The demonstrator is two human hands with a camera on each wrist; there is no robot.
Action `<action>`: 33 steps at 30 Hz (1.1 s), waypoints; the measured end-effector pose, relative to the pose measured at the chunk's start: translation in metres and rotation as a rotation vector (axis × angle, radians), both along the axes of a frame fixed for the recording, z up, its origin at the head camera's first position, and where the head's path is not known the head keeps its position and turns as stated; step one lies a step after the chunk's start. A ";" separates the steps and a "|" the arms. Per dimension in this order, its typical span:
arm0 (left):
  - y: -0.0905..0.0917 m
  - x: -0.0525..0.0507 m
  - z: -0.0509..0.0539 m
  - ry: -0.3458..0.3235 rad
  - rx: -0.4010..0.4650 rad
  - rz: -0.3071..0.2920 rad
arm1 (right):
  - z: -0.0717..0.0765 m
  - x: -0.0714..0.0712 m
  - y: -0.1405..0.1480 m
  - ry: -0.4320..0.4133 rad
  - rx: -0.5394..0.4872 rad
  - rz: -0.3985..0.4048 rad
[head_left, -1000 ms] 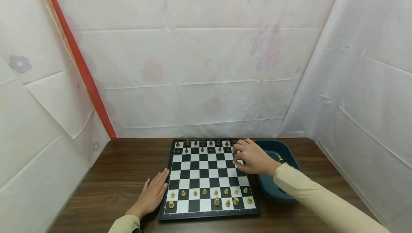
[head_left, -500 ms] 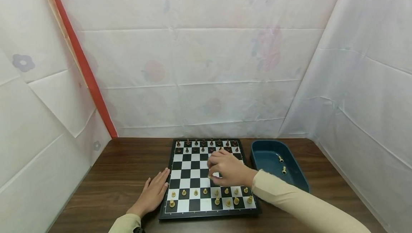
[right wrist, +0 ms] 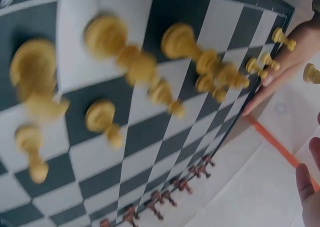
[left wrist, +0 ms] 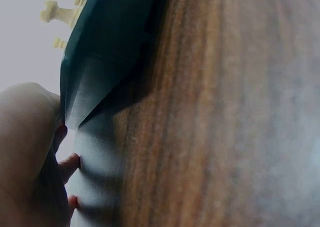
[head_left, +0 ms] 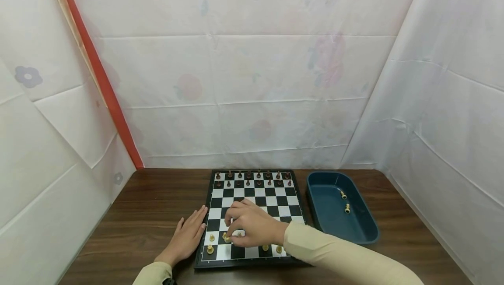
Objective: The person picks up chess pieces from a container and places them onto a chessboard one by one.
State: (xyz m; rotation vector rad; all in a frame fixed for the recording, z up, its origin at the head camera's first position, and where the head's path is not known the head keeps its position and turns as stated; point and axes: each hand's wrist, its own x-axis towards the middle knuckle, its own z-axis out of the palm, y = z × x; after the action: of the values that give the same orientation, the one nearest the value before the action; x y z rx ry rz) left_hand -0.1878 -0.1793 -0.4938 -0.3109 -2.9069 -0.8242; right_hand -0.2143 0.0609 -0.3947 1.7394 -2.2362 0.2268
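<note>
My right hand [head_left: 253, 223] is over the near left part of a black-and-white chessboard [head_left: 224, 253]. Between thumb and fingers it pinches a light chess piece [head_left: 227, 239]; that piece [right wrist: 312, 74] also shows at the right edge of the right wrist view. Which kind of piece it is, I cannot tell. My left hand [head_left: 187, 237] rests flat against the board's left edge with straight fingers. In the left wrist view, fingers [left wrist: 70, 167] touch the board's side [left wrist: 100, 57]. Other light pieces, such as one at the near left corner [head_left: 210, 249], stand around the right hand, which hides some.
Dark red chess pieces [head_left: 249, 175] stand in two rows along the far side. Right of the board, a blue tray [head_left: 327, 228] holds two light pieces, one [head_left: 343, 195] behind the other [head_left: 347, 209]. White sheets [head_left: 252, 75] enclose the wooden table [head_left: 165, 193].
My right hand has carried the light chess piece from the board's right side, beside the tray, leftward and nearer, over the near rows. The left hand stays put.
</note>
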 end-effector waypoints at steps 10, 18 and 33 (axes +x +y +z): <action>0.000 0.001 0.002 -0.013 0.008 -0.002 | -0.019 0.005 -0.011 -0.021 0.039 -0.003; -0.001 0.000 0.002 -0.012 0.003 -0.007 | -0.029 0.002 -0.015 -0.059 0.034 -0.059; 0.000 0.000 0.002 -0.005 0.002 -0.006 | -0.037 -0.001 -0.014 -0.132 0.090 -0.109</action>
State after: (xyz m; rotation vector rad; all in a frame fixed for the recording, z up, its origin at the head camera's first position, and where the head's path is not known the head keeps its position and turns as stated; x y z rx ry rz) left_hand -0.1880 -0.1798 -0.4919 -0.3182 -2.9113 -0.8296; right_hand -0.2149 0.0469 -0.4318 1.6856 -2.4629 0.2266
